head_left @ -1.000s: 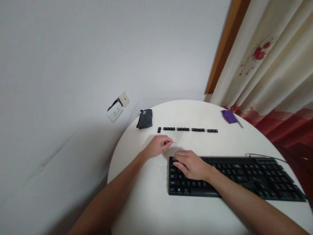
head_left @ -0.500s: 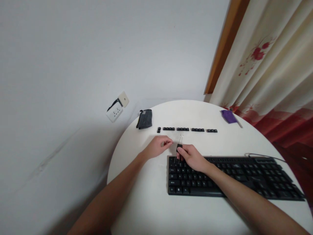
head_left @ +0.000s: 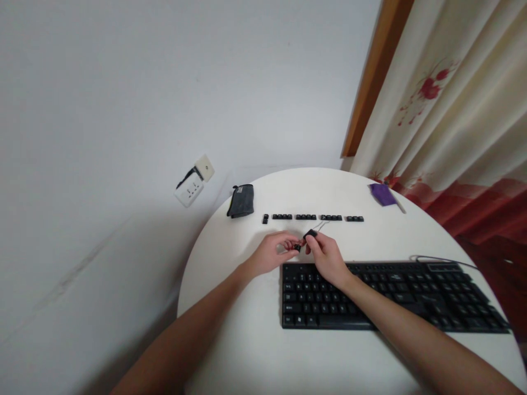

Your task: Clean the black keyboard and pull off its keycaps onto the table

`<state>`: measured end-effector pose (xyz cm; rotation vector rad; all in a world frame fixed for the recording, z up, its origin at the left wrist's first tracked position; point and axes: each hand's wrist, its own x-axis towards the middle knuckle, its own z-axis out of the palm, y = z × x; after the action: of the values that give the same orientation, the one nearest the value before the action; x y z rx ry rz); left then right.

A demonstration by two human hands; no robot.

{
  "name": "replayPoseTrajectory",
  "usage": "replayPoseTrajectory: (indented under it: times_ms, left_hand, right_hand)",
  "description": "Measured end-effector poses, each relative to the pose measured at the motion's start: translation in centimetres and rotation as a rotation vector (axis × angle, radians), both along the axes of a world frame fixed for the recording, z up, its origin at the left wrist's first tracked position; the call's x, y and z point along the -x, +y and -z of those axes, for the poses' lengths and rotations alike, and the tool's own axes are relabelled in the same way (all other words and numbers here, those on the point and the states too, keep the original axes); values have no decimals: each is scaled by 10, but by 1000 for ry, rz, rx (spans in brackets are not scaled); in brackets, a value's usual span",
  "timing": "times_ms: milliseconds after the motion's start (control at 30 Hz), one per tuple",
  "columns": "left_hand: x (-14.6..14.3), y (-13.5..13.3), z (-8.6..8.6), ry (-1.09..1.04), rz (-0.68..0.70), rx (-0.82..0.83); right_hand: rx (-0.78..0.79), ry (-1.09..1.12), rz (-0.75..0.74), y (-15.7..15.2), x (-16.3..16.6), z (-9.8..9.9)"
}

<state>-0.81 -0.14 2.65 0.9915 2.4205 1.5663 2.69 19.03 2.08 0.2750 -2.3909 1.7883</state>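
Note:
Between its thumb and fingers my left hand (head_left: 275, 252) pinches a small black keycap (head_left: 297, 248). Just beside it, my right hand (head_left: 329, 259) is closed on the black handle of a keycap puller (head_left: 309, 234), whose thin wire loops point up and to the right. Both hands hover by the upper left corner of a black keyboard (head_left: 346, 321), their fingertips nearly touching. Gaps show in the keyboard's upper left key rows. Behind the hands, loose keycaps (head_left: 306, 217) lie on the table in a line of small groups.
The white round table (head_left: 230, 340) stands against a wall with a socket (head_left: 189, 189). A dark grey folded cloth (head_left: 241, 201) lies at the back left, a purple brush-like thing (head_left: 382, 195) at the back right. The keyboard cable (head_left: 447, 260) curves behind the keyboard.
My right hand has lifted the puller from the keyboard and tilted it leftward. My left hand has moved right to meet it and now grips a keycap.

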Motion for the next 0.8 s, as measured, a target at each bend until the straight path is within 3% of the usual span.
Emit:
replayPoseTrajectory:
  times_ms: [333,533,800]
  left_hand:
    - [-3,1,0,177,-50,64]
    - [-3,2,-5,340,44,134]
    - [-5,2,-8,396,18,160]
  right_hand:
    - [15,-61,-20,-1,2,1]
    - [-39,-18,-13,0,2,-2]
    - [-91,36,-34,0,2,0]
